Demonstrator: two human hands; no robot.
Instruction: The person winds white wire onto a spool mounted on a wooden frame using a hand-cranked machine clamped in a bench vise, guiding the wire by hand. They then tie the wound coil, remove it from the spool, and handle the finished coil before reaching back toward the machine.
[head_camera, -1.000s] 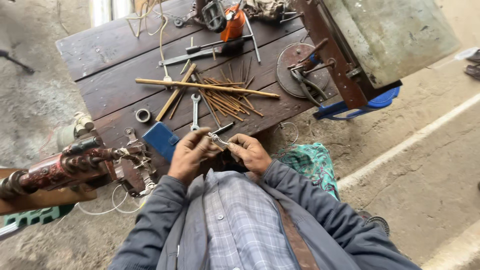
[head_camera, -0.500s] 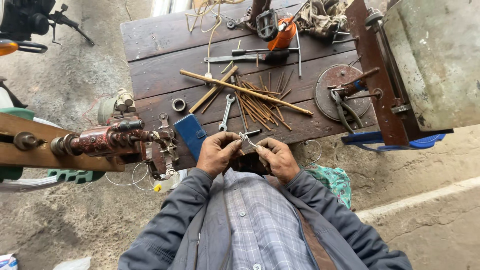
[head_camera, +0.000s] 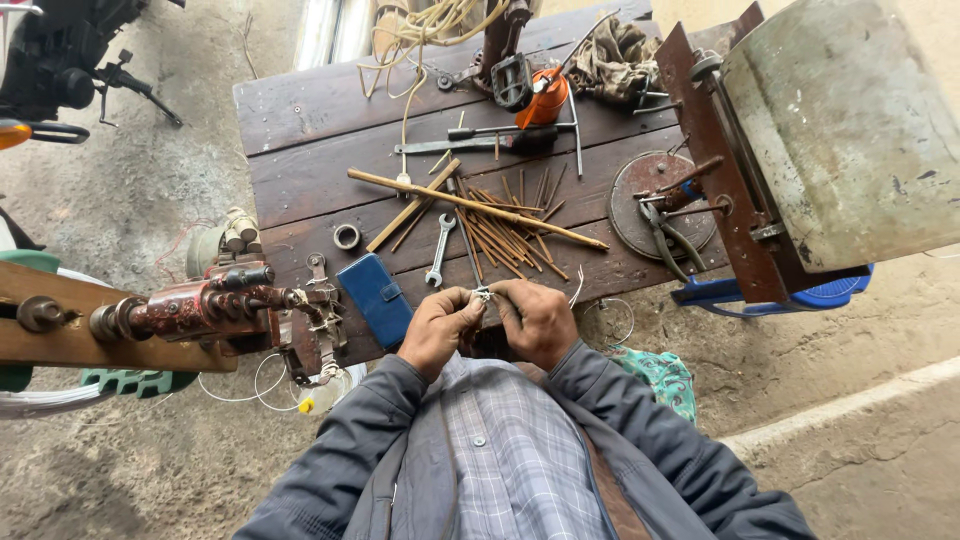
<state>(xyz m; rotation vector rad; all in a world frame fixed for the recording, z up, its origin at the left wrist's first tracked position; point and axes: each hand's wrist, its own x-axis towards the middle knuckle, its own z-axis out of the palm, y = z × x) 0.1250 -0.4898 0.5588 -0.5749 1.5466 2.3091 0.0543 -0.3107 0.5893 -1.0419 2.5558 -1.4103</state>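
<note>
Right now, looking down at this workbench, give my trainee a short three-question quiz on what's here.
1. True or false: both hands meet on one small metal part at the near edge of the wooden bench.
2. Multiple choice: what lies just beyond the left hand? A) blue case B) red bucket C) glass jar
3. Fill in: the open-ended spanner lies beside a pile of thin ____.

Key:
1. True; the right hand pinches it too, fingers closed on it.
2. A, the blue case.
3. Rods, with a long stick across them.
</note>
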